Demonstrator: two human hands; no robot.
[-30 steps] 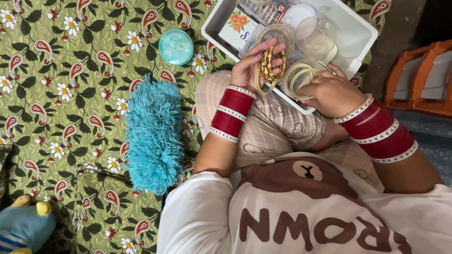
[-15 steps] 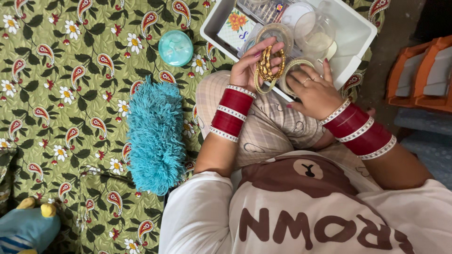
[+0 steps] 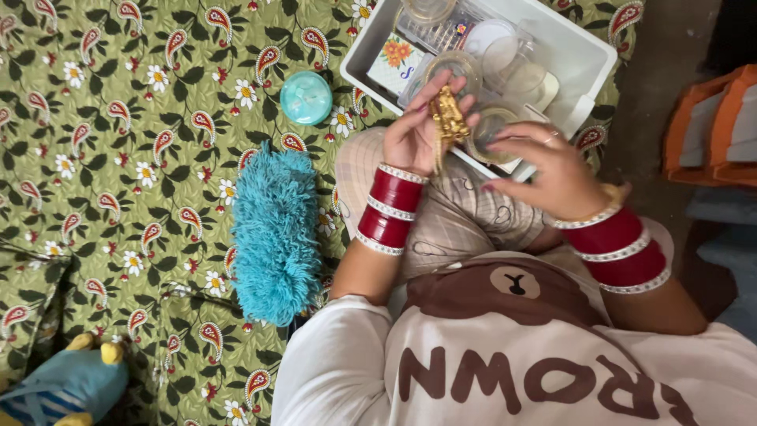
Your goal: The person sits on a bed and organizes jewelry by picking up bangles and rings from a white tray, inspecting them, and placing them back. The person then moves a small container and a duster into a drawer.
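Soft even daylight, faint shadows — hands slightly motion-blurred

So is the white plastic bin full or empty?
Partly full: white plastic bin holds clear round containers and a floral box.

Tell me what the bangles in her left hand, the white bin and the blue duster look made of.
The bangles in the left hand look like gold-toned metal, shiny and ornate, though plated plastic is possible. The white bin looks like smooth moulded plastic with a faint sheen. The blue duster looks like soft chenille or microfibre yarn, matte, with shaggy loops.
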